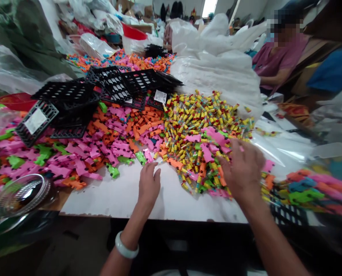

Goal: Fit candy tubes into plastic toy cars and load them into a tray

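Note:
My left hand [149, 183], with a pale bangle [126, 245] on its wrist, is over the white tabletop [110, 197], its fingertips at a small thin piece by the near edge of the pile. What it grips there is too small to name. Blurred by motion, my right hand [242, 168] is over the right side of the heap of small yellow-and-red tubes [188, 115], beside pink toy pieces [215, 135]. Its fingers are spread downward. Pink car-shaped pieces [79, 165], orange ones [142, 122] and green ones [112, 171] cover the left of the table.
Black plastic trays [64, 92] are stacked on the pile at the back left. A glass jar lid [21, 195] is at the left edge. Filled trays [305, 188] lie at the right. White sacks [213, 65] stand behind; a person in pink [280, 61] sits at the back right.

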### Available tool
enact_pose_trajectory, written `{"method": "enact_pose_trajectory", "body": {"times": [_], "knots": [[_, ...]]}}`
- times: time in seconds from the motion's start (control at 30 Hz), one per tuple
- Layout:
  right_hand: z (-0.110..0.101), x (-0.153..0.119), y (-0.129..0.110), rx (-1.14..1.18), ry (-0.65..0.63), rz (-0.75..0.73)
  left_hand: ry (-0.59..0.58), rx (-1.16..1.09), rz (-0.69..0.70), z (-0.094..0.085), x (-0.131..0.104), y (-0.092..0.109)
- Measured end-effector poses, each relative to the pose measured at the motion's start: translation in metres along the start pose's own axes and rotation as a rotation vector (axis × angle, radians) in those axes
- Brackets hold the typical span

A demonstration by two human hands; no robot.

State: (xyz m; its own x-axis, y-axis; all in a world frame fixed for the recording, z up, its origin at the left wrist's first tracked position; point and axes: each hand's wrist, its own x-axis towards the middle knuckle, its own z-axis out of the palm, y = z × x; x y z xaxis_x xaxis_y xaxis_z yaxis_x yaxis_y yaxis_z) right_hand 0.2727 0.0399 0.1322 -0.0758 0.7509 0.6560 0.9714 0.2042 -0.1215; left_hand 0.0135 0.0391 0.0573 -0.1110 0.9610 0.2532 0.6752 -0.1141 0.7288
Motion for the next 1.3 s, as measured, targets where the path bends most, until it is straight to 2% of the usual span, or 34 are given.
{"method": "enact_pose_trajectory", "body": {"times": [0.07,0.13,0.2,0.27,0.33,0.47,0.6,0.73,0.9,1.07,1.17,1.23,1.3], "knots": [[0.025,0.004,-0.025,0.107,-0.076,-0.096,0.011,0.046,-0.001,0.011,0.017,-0.006],[0.061,0.002,-0.060,0.226,-0.282,-0.231,0.017,0.118,-0.006,0.019,0.032,-0.010],[0.096,0.001,-0.091,0.228,-0.439,-0.273,0.026,0.211,-0.030,0.019,0.042,-0.014],[0.119,0.000,-0.111,0.222,-0.484,-0.279,0.018,0.302,-0.049,0.013,0.045,-0.019],[0.129,-0.003,-0.116,0.244,-0.483,-0.302,-0.023,0.364,-0.036,0.003,0.039,-0.025],[0.129,-0.010,-0.100,0.354,-0.506,-0.438,-0.123,0.402,0.025,-0.014,0.009,-0.031],[0.133,-0.004,-0.087,0.475,-0.519,-0.499,-0.063,0.428,0.072,-0.020,-0.018,-0.031],[0.129,0.003,-0.092,0.494,-0.465,-0.429,0.006,0.422,0.049,-0.022,-0.021,-0.033],[0.107,-0.013,-0.108,0.386,-0.458,-0.398,0.047,0.500,-0.009,-0.021,-0.012,-0.029],[0.105,-0.024,-0.126,0.199,-0.493,-0.133,-0.036,0.636,-0.024,-0.016,-0.010,-0.019],[0.110,-0.023,-0.133,0.151,-0.569,-0.058,0.000,0.507,-0.007,-0.019,-0.015,-0.021],[0.109,-0.023,-0.132,0.169,-0.583,-0.061,0.028,0.286,-0.024,-0.025,-0.020,-0.024],[0.104,-0.027,-0.127,0.210,-0.592,-0.073,-0.014,0.000,-0.087,-0.033,-0.026,-0.024]]}}
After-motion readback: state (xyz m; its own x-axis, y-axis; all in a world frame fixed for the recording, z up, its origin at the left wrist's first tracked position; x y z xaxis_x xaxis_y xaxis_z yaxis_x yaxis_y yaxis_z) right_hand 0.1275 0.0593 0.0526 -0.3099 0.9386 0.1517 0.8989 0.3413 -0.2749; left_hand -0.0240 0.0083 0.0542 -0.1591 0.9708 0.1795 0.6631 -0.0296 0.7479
